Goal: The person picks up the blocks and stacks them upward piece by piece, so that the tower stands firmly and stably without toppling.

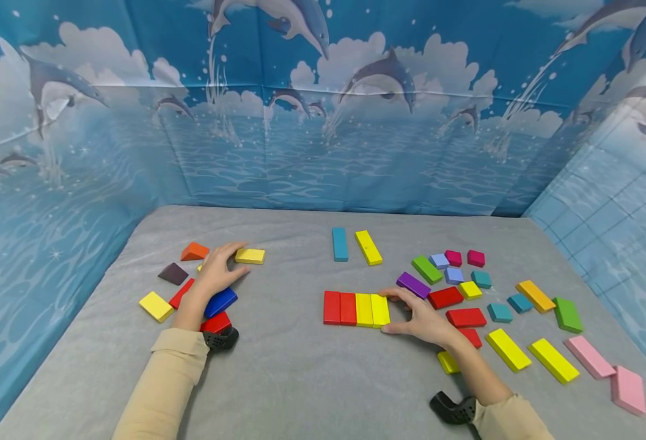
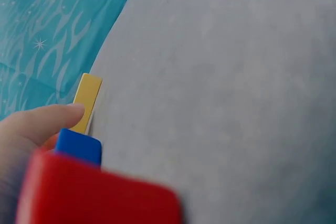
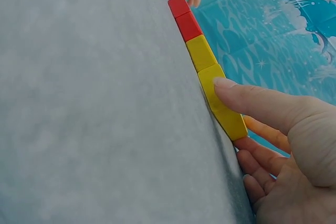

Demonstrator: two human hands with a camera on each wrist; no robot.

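Note:
On the grey cloth, two red blocks [image 1: 332,307] and two yellow blocks [image 1: 363,310] stand side by side in a row. My right hand [image 1: 418,319] pinches the rightmost yellow block [image 3: 223,103], thumb on its near side and fingers at the far side. My left hand [image 1: 216,273] is spread beside a single yellow block [image 1: 252,256], index fingertip right at its far left corner and thumb a little off its near side. Under the left hand and wrist lie a blue block [image 1: 220,302] and a red block [image 2: 100,195]; the other left fingers are hidden in the left wrist view.
An orange wedge [image 1: 195,251], a dark wedge [image 1: 173,274] and a yellow block [image 1: 156,307] lie left. A teal block [image 1: 340,244] and a long yellow block [image 1: 368,247] lie behind the row. Several mixed blocks, including pink ones [image 1: 627,391], spread right. A dolphin-print curtain [image 1: 300,159] surrounds the surface.

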